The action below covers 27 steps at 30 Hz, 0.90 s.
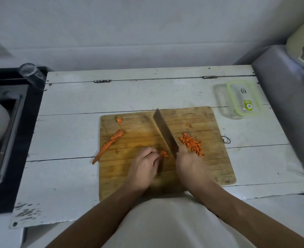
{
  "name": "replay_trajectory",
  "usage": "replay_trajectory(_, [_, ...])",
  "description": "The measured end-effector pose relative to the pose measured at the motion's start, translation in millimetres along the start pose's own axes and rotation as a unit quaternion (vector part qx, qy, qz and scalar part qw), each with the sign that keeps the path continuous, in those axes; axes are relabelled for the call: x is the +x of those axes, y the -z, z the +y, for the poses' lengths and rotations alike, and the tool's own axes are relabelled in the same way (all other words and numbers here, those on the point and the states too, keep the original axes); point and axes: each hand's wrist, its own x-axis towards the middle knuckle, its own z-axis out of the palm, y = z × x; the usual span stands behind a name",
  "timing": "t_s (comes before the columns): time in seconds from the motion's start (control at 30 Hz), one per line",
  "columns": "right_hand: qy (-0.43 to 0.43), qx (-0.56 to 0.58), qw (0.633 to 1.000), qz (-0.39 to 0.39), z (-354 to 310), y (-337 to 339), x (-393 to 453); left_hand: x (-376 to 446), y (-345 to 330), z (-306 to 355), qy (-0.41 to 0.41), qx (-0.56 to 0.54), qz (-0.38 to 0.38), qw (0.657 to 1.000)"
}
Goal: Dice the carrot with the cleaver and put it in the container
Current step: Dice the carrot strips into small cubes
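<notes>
Your forearms come in from the bottom of the view to the wooden cutting board, which lies on the white plank worktop. Your right hand is wrapped tight on the handle of the cleaver, blade angled away up the board. Your left hand is curled, fingertips pinching a small bunch of carrot strips right beside the blade. To the right of the cleaver sits the pile of diced carrot; a long uncut carrot piece lies at the board's left edge, its tip over the worktop, with a trimmed carrot end above it. The container stands well apart at upper right, its green-rimmed lid leaning on it.

This looks like mid-dicing. Keep your left fingertips tucked back, knuckles guiding the blade, since the bunch is short and near the edge. Cut evenly to match the pile's size, and push cut pieces right.
</notes>
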Motion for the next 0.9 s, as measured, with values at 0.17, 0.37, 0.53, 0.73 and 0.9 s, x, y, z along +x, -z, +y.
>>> replay_trajectory(0.17, [-0.003, -0.017, 1.000, -0.006, 15, 5, -26, -2, 4, 0, -0.021, -0.001, 0.009, 1.000])
replay_trajectory(0.37, [0.014, -0.068, 0.995, -0.066, 10, 4, -35, -3, 2, -1, -0.034, 0.030, 0.000, 0.999])
replay_trajectory(0.53, [0.023, -0.089, 0.994, -0.063, -5, -2, -21, -4, 1, -2, -0.030, 0.044, -0.025, 0.998])
replay_trajectory(0.73, [-0.001, -0.012, 1.000, 0.006, -4, -4, 8, -9, 5, -1, -0.036, 0.046, -0.039, 0.998])
replay_trajectory(0.9, [-0.020, -0.004, 1.000, 0.001, 20, 3, -21, -11, 10, 7, -0.021, 0.045, -0.029, 0.998])
